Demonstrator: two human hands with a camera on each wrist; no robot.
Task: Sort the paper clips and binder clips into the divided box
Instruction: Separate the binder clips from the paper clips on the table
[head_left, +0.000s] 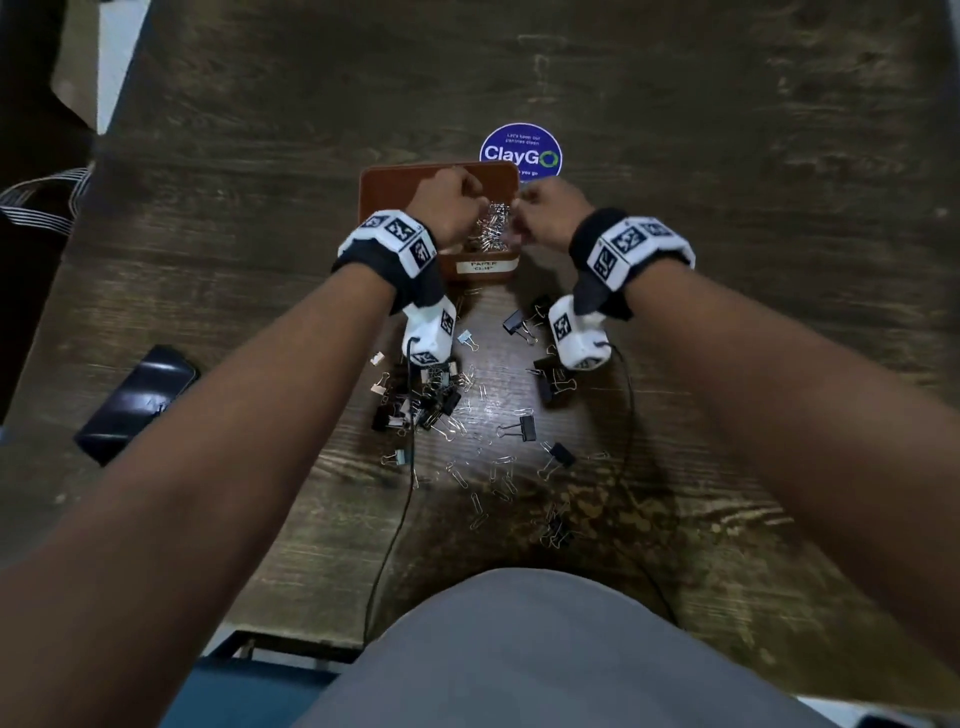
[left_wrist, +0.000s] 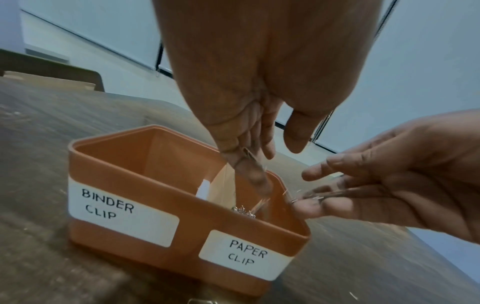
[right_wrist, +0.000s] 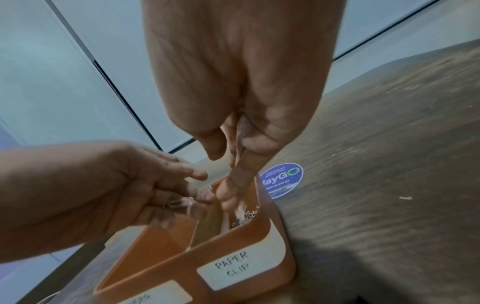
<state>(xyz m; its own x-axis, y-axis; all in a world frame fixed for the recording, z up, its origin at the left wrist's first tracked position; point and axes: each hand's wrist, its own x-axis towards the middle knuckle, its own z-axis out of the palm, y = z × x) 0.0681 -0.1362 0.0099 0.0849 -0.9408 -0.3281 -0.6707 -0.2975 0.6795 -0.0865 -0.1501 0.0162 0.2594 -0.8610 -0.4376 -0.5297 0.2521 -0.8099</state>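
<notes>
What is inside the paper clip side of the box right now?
A heap of silver paper clips lies in the box section labelled PAPER CLIP. The left hand and right hand above it cover part of the heap. The floor beneath stays hidden.

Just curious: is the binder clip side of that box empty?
It looks empty: the left wrist view shows bare walls in the binder clip compartment; its floor is hidden.

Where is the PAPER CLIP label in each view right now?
Head: PAPER CLIP label centre, on the box's near wall, between the wrists.
Left wrist: lower right of centre, right of the BINDER CLIP label.
Right wrist: lower centre.
Shared landmark: the orange divided box.
</notes>
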